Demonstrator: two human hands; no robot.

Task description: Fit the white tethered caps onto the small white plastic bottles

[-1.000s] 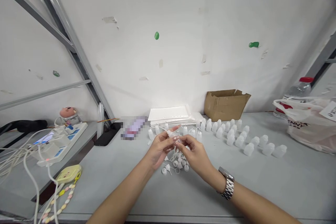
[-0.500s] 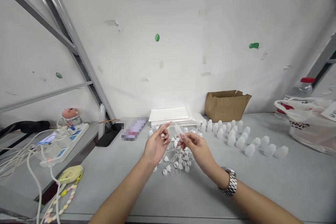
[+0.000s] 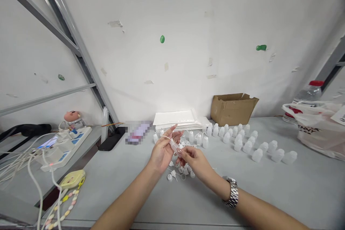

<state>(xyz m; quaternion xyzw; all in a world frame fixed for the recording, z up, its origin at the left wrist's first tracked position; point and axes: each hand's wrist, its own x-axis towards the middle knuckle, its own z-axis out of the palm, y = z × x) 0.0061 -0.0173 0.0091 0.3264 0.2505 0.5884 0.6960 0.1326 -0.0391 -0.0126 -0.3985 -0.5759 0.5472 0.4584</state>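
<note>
Both hands meet above the grey table (image 3: 269, 190). The right hand (image 3: 194, 159) pinches a small clear bottle (image 3: 175, 146), and the left hand (image 3: 162, 150) closes its fingers on the bottle's other end.

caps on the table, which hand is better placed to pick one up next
Likely the left hand: its fingers are spread loose beside the bottle, which the right hand pinches. The caps lie just under both hands.

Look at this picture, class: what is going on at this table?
A person holds a small clear bottle between the left hand and the right hand, just above a heap of little white caps on the grey table. Rows of white bottles stand to the right, before a cardboard box.
</note>
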